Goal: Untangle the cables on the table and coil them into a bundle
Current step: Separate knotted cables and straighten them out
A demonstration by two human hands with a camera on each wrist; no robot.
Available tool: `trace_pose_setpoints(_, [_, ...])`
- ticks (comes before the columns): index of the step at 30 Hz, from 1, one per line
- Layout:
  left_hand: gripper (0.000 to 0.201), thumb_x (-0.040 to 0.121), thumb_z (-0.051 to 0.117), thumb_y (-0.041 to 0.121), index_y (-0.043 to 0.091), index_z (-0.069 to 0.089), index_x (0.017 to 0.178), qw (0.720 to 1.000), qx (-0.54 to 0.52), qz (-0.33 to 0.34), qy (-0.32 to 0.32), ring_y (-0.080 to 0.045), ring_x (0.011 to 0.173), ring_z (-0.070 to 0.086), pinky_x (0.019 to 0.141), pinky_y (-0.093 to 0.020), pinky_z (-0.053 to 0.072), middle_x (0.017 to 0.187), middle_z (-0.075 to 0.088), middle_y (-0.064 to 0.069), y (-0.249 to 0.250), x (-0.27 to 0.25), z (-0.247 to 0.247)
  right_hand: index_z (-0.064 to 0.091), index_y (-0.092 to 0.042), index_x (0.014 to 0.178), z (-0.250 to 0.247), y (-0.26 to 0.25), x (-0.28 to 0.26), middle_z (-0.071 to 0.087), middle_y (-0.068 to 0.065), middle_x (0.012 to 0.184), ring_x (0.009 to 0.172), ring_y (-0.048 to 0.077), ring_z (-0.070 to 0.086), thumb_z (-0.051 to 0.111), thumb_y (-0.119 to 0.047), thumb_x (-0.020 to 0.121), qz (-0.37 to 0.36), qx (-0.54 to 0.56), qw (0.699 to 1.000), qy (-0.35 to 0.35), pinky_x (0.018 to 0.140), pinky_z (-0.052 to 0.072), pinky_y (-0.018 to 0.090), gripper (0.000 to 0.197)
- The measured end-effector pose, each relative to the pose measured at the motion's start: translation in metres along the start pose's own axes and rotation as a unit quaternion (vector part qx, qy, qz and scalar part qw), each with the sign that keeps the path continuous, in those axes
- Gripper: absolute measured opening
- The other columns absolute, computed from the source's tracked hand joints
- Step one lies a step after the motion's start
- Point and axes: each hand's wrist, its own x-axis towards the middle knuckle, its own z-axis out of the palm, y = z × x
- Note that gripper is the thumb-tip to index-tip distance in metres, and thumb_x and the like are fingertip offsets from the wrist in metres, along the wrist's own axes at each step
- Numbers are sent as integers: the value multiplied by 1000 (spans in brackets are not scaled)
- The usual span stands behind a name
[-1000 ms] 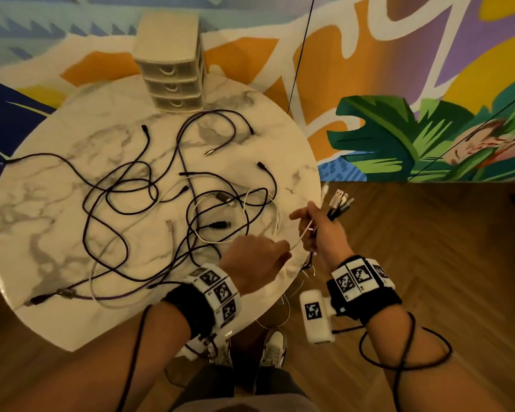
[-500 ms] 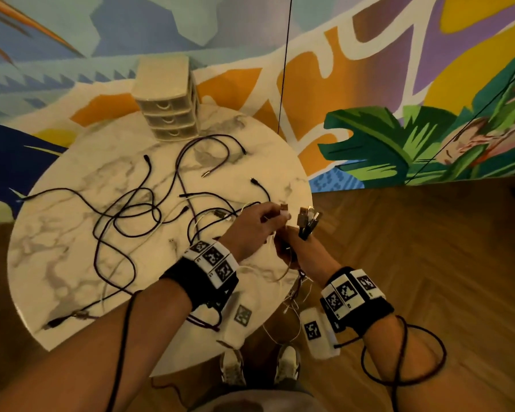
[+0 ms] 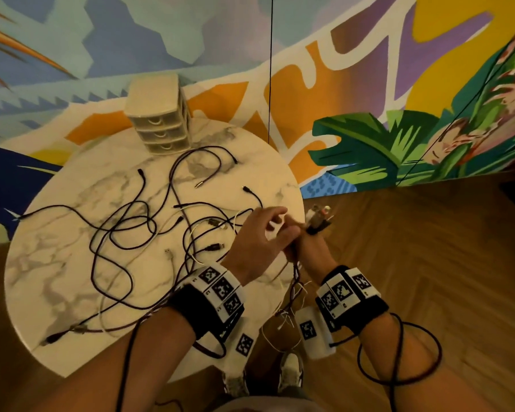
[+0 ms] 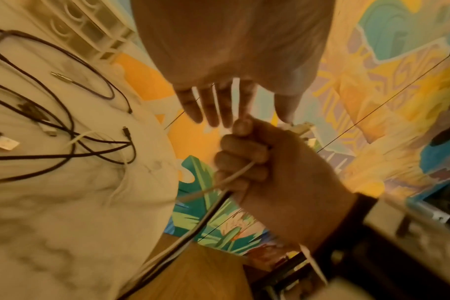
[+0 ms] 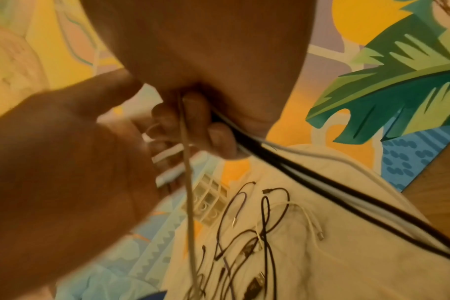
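Observation:
Several black and white cables (image 3: pixel 149 233) lie tangled on the round marble table (image 3: pixel 57 278). Just off the table's right edge, my right hand (image 3: pixel 305 245) grips a bundle of cables in a fist, their plug ends (image 3: pixel 318 217) sticking out above it. The rest of the bundle hangs below (image 3: pixel 292 292). In the left wrist view the right hand (image 4: pixel 257 158) has a white cable (image 4: pixel 234 174) running out from its fingers. My left hand (image 3: pixel 280 224) is against the top of that fist, fingers (image 4: pixel 213 109) straight and spread, holding nothing I can see.
A small beige drawer unit (image 3: pixel 158 123) stands at the table's far edge. A painted mural wall (image 3: pixel 369 84) rises behind the table, and a thin black line (image 3: pixel 270 69) hangs in front of it. There is wooden floor (image 3: pixel 414 263) to the right and my shoes (image 3: pixel 292 373) below.
My left hand came up from the table's front edge to my right fist with a white cable end, then straightened its fingers. My right hand kept its grip on the bundle.

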Motion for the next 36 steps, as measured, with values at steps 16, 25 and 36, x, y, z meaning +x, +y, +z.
trace_pose_setpoints(16, [40,100,38,24,12,57,67,971,123,-95,180,-26,70,60,74,-34,46,74,62,-14,-52,0,-114,31,-15,56,-63,-45,-9,27,-6,42,37,12,21,28,-43,101,-113,180,971,107,41,17,23,53])
trace_pose_setpoints(25, [27,99,33,29,14,54,107,889,440,95,77,-27,81,53,64,-33,31,81,54,-7,63,-17,-37,56,6,74,11,-40,-39,47,24,60,42,10,36,29,-61,93,-93,-165,981,-49,53,29,28,75])
trace_pose_setpoints(36, [18,91,52,16,9,65,81,947,304,-17,106,-27,81,52,71,-36,43,86,56,-8,-67,-41,-15,65,-16,114,-12,-51,-29,39,-4,50,43,6,32,30,-29,104,-167,-27,984,59,41,27,17,38])
